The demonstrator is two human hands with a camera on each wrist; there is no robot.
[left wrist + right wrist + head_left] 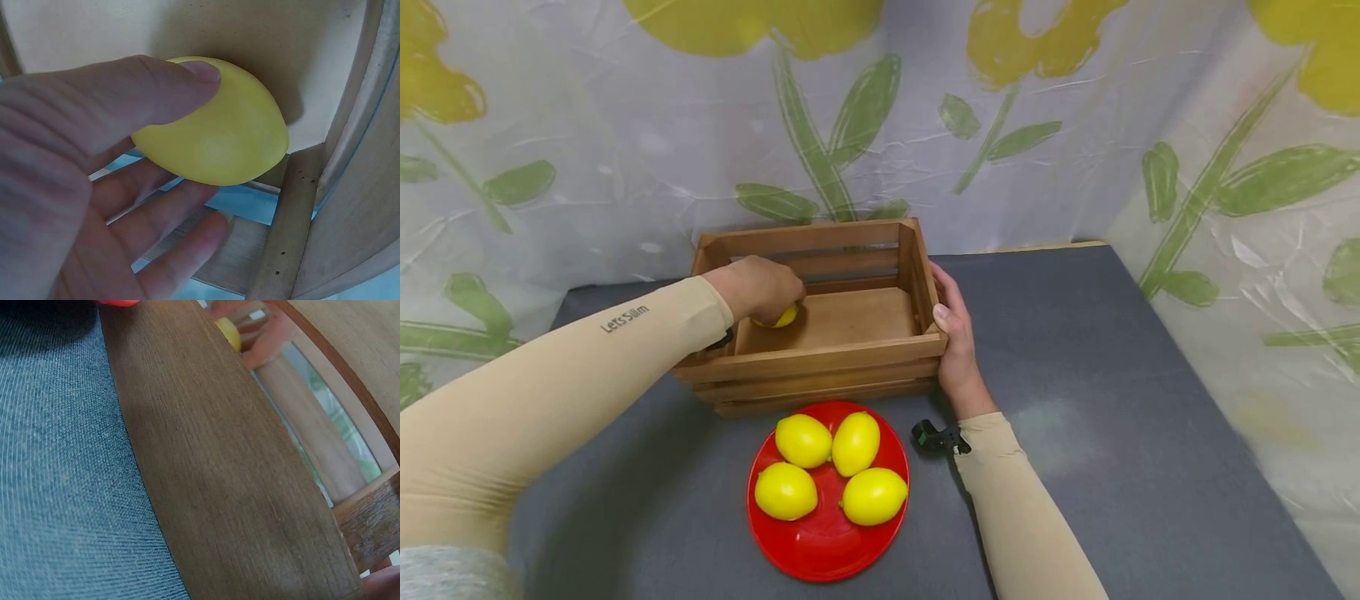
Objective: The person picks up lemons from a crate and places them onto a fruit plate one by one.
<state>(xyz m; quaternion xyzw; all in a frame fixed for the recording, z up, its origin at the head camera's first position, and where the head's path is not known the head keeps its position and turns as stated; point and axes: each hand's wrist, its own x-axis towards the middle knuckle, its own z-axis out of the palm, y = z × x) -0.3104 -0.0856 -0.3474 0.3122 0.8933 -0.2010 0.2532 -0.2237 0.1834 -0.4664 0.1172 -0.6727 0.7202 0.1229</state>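
Note:
Inside a slatted wooden crate (820, 360), toward its left end, my left hand (758, 287) holds a yellow lemon (784, 317) low over the floor. In the left wrist view the thumb lies across the lemon (234, 140) and the fingers are beneath it. My right hand (957, 343) grips the right end of the crate, thumb at the top edge and fingers along the outer side. The right wrist view is mostly filled by a crate slat (212, 450); the lemon (229, 334) shows past it.
A red plate (827, 560) bearing several lemons (874, 497) sits right in front of the crate on a dark grey tabletop (1075, 450). Behind stands a sheet with painted flowers (820, 133). A black wrist camera (934, 437) is strapped at the right wrist.

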